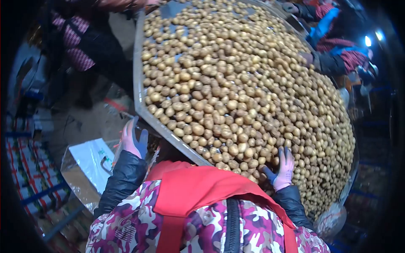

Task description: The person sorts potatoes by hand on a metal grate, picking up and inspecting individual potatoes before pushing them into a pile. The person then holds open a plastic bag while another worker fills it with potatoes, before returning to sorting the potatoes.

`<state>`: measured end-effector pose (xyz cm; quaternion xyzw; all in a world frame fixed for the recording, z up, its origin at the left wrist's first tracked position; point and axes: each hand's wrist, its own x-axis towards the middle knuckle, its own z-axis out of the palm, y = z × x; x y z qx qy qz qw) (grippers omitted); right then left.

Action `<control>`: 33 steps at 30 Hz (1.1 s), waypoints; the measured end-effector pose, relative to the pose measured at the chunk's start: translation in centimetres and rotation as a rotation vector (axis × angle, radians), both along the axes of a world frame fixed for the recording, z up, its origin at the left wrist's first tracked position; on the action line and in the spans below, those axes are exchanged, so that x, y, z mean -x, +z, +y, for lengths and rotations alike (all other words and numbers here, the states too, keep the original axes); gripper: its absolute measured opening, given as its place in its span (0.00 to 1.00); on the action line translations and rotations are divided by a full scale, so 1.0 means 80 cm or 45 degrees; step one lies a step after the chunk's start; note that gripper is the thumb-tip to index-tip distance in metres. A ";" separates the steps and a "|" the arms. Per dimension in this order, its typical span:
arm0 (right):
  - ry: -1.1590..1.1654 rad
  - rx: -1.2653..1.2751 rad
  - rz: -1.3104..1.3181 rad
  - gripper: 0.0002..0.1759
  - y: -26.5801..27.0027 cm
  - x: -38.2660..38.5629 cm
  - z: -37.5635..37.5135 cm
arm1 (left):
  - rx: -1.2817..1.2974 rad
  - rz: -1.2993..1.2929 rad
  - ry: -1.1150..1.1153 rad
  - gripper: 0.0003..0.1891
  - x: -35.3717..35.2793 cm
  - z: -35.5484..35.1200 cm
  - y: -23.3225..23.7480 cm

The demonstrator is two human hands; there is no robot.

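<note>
A wide pile of small, round, yellow-brown produce that looks like small potatoes (236,97) covers a large metal-edged table (162,130). My right hand (283,173), in a pink and dark-blue glove, rests at the near side of the pile, fingers stretched and thumb apart. It touches the produce, with nothing visibly gripped. My left hand (135,141), gloved alike, is off the pile, just outside the table's left rim. Its fingers are spread and nothing shows in them. Below it stands a clear-plastic-lined box (80,175).
A co-worker's sleeve and gloved hand (312,60) reach into the pile from the right. Another person (80,42) stands at the upper left. White boxes with red bands (31,166) are stacked at the left. A clear plastic bag (332,220) hangs at lower right.
</note>
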<state>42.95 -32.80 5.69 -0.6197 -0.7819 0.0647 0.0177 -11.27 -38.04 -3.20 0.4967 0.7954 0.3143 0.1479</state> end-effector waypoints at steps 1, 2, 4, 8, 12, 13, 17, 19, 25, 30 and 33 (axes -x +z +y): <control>0.053 0.015 -0.092 0.56 -0.001 -0.008 -0.010 | -0.099 0.088 -0.084 0.31 -0.014 0.020 0.019; 0.046 0.096 -0.116 0.59 0.007 -0.001 -0.017 | -0.206 0.152 -0.237 0.33 -0.023 0.042 0.029; 0.066 0.218 -0.147 0.62 -0.004 0.015 -0.022 | -0.227 0.191 -0.429 0.35 -0.050 0.082 0.042; 0.119 0.227 -0.083 0.65 -0.026 0.059 -0.009 | -0.207 0.228 -0.765 0.39 -0.095 0.140 0.026; 0.081 0.292 -0.077 0.59 -0.025 0.077 0.037 | 0.006 0.233 -0.791 0.44 -0.106 0.152 0.036; 0.089 0.291 -0.066 0.59 -0.028 0.085 0.049 | 0.036 0.233 -0.789 0.44 -0.107 0.151 0.036; 0.141 0.023 0.158 0.51 -0.019 0.153 0.112 | 0.084 0.259 -0.816 0.44 -0.109 0.153 0.041; 0.168 -0.029 0.167 0.51 -0.027 0.187 0.156 | 0.100 0.245 -0.816 0.45 -0.108 0.153 0.042; 0.382 -0.198 0.184 0.48 -0.077 0.301 0.318 | 0.137 0.235 -0.799 0.43 -0.109 0.158 0.047; 0.307 -0.203 0.110 0.44 -0.061 0.348 0.413 | 0.175 0.256 -0.807 0.42 -0.112 0.161 0.051; 0.239 -0.094 0.093 0.44 -0.049 0.374 0.465 | 0.175 0.247 -0.804 0.42 -0.110 0.163 0.050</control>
